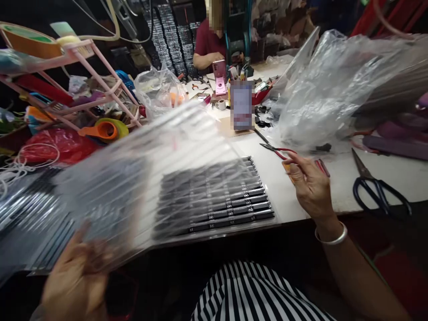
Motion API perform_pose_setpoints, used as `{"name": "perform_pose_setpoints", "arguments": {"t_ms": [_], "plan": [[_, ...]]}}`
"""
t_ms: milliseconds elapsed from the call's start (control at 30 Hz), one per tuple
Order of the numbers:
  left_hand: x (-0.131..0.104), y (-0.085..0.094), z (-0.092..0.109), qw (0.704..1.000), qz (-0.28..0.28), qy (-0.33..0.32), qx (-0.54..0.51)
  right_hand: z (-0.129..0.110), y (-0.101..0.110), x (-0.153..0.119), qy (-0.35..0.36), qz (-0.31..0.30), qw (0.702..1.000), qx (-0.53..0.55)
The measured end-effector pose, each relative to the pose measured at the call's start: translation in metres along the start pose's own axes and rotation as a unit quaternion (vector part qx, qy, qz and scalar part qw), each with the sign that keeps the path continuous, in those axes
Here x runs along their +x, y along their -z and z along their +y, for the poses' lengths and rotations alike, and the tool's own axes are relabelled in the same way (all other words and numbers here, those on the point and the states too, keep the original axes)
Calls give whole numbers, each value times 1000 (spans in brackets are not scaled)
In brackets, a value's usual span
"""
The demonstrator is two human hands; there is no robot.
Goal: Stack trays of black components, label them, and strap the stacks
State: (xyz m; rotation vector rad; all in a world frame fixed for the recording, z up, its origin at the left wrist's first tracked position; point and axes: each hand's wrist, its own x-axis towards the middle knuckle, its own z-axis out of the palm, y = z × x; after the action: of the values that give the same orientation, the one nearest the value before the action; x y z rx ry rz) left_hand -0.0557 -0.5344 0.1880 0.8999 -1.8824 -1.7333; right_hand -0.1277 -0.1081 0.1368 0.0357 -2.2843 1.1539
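My left hand (pixel 78 272), at the lower left, is closed on the near edge of a clear plastic tray (pixel 187 129), which is tilted up and smeared by motion. Beneath and behind it lies another tray with rows of black parts (pixel 230 209) on the white table. On the right, my right hand (pixel 310 185) has its fingers pinched round something small and yellow, by the handles of red-handled pliers (pixel 276 148). Whether it also holds the pliers is unclear. A silver bangle circles that wrist.
Dark-handled scissors (pixel 376 189) lie at the right. A large clear plastic bag (pixel 334 84) stands behind. Stacked trays (pixel 36 218) and a pink rack (pixel 103 84) are on the left. Across the table (pixel 284 196) sits another person (pixel 210 44), beyond a propped phone (pixel 242 106).
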Motion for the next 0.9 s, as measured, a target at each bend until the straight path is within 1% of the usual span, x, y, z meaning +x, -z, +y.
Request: {"name": "perform_pose_setpoints", "arguments": {"t_ms": [33,67,100,133,167,233,300,333,400,533,667,767,900], "plan": [[-1,-13,-2,999,-40,5,-19,-9,-1,1,-26,-78,992,91],[-1,-24,-7,997,-74,13,-29,-17,-2,2,-54,-152,974,160],[0,-34,-14,995,-92,20,-24,-23,-4,2,-80,-207,955,198],[3,-41,-21,995,-95,21,-2,-27,-5,2,-100,-237,944,207],[7,-46,-30,995,-95,2,31,-29,-6,0,-112,-245,944,192],[14,-51,-46,983,-106,-78,124,-26,-7,-4,-120,-233,957,123],[19,-53,-57,954,-124,-169,214,-18,-8,-9,-104,-233,966,39],[21,-53,-60,939,-132,-201,244,-13,-9,-11,-92,-235,968,-4],[23,-54,-63,925,-137,-228,270,-4,-11,-13,-64,-241,966,-67],[28,-57,-58,925,-160,-231,255,8,-18,-9,-10,-219,968,-118],[34,-63,-51,927,-201,-213,233,11,-26,-4,10,-212,962,-170],[35,-65,-48,938,-221,-178,198,11,-32,-4,23,-217,954,-203],[31,-65,-48,955,-210,-124,170,5,-35,-7,43,-229,944,-232]]}}
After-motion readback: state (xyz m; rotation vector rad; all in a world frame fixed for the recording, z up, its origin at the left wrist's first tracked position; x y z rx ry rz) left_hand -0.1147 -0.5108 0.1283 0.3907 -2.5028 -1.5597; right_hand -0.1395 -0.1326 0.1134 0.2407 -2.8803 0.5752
